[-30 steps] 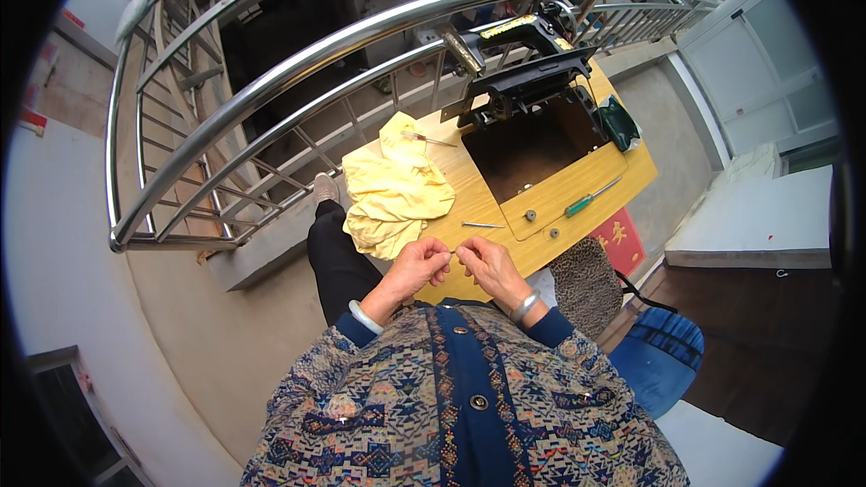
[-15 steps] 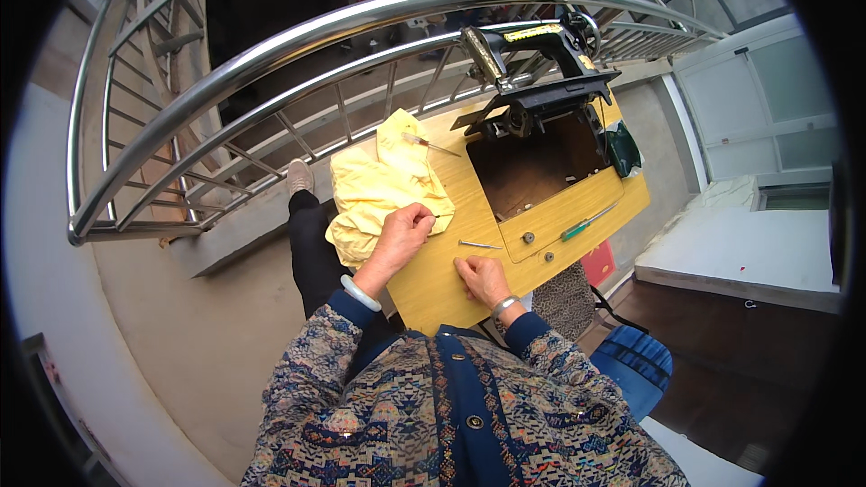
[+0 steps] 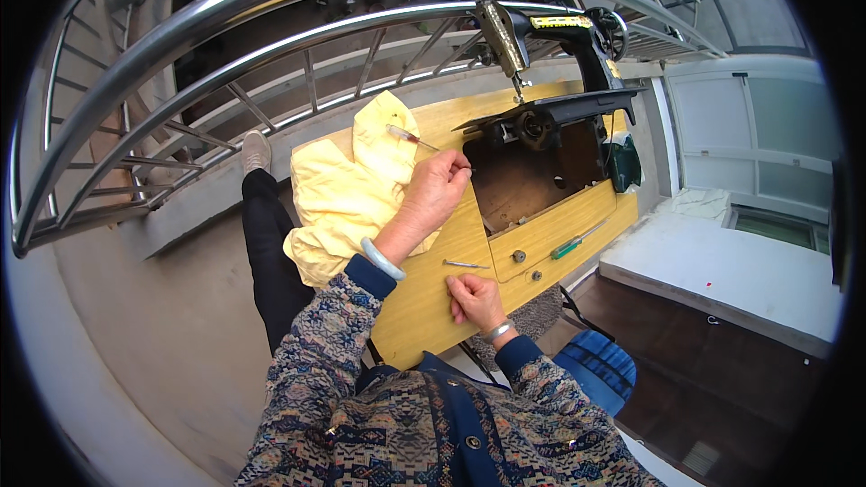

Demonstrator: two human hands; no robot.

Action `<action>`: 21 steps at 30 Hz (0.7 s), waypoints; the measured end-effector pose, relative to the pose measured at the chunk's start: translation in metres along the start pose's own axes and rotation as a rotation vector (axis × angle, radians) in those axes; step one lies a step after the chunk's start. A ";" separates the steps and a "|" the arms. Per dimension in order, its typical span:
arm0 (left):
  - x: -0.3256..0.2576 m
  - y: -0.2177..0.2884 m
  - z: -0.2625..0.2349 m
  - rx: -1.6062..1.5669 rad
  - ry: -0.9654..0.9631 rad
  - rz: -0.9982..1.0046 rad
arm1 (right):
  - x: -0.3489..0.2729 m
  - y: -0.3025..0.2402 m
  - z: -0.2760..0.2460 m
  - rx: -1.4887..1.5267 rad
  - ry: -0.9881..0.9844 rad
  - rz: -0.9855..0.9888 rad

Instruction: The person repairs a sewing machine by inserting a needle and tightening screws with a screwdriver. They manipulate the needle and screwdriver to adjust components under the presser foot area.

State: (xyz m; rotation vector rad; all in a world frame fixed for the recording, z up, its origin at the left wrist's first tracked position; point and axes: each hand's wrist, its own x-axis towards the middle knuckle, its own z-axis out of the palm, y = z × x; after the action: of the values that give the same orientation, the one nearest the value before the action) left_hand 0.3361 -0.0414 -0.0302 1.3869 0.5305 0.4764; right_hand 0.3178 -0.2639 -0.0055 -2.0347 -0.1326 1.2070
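My left hand [image 3: 437, 188] is closed in a pinch over the front-left edge of the opening in the wooden table [image 3: 424, 311]. A small dark tip shows at its fingertips, too small to name. Close by lies a crumpled yellow cloth [image 3: 338, 194], with a screwdriver [image 3: 403, 133] resting across its right side. My right hand [image 3: 476, 299] sits low on the tabletop, fingers curled in; whatever they hold, if anything, is hidden. Just above it lies a thin metal rod-like tool [image 3: 465, 263]. Beyond the opening, a black sewing machine [image 3: 577, 50] is tipped up, its underside [image 3: 538, 129] exposed.
Two small round metal parts [image 3: 519, 256] and a green-handled screwdriver [image 3: 566, 247] lie right of my right hand. A dark green bag [image 3: 624, 162] hangs at the table's right end. Metal railing [image 3: 316, 45] runs behind. A blue seat [image 3: 591, 370] stands at lower right.
My left hand has moved right and away from me, from the cloth's edge to the opening's rim. The right hand stays curled near the thin tool. The whole view has shifted.
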 end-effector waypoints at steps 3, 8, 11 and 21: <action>0.023 0.005 0.011 -0.016 -0.072 0.047 | 0.000 -0.001 0.000 -0.003 0.006 -0.008; 0.042 -0.008 0.009 0.087 -0.150 -0.037 | -0.001 0.000 -0.001 -0.035 0.005 -0.010; 0.043 -0.018 0.012 -0.082 -0.107 -0.106 | 0.000 0.001 -0.001 -0.038 -0.001 -0.007; 0.040 -0.014 0.025 -0.213 -0.173 -0.118 | 0.000 -0.001 -0.002 -0.089 -0.025 -0.035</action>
State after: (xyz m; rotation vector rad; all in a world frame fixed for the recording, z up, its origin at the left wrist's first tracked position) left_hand 0.3833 -0.0383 -0.0447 1.1731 0.4057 0.3044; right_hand 0.3195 -0.2643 -0.0040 -2.0859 -0.2370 1.2239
